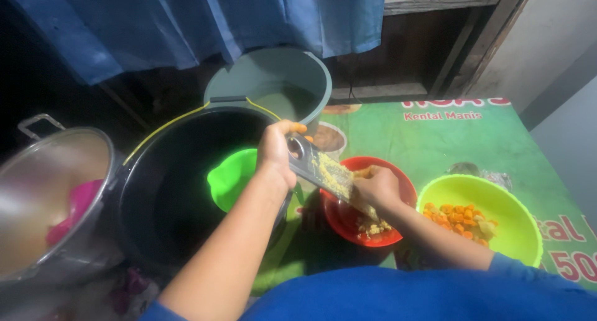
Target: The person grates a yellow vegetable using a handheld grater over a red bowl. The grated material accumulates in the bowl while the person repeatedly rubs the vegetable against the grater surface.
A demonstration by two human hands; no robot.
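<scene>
Grating is the step in hand, judging by the pale shreds on the tool and the heap beneath it. Nearest the camera, the person's blue garment point(398, 299) fills six o'clock, and both bare forearms reach up from it. At four o'clock a lime-green bowl point(516, 231) sits on the green printed worktop point(435, 140), holding orange chunks point(457, 214). Just left of it, touching or nearly so, stands a red bowl point(341, 220) with a small pile of yellowish gratings point(375, 227). Over that bowl the right hand point(376, 187) is curled shut around a small yellowish piece, too hidden to identify, pressing it against the flat grater point(326, 172). The grater slants down from ten o'clock into the red bowl, and the left hand point(277, 153) is closed tight on its upper end to steady it. At nine o'clock a large black bucket point(180, 190) holds a bright green scoop point(231, 179); further left is a steel pot point(56, 196) with something pink inside. Beyond, at twelve o'clock, a grey bucket point(273, 88) stands under a blue curtain point(186, 22). As the piece looks small, the coming stroke probably calls for fingertips kept clear of the teeth and the grater held firm.
</scene>
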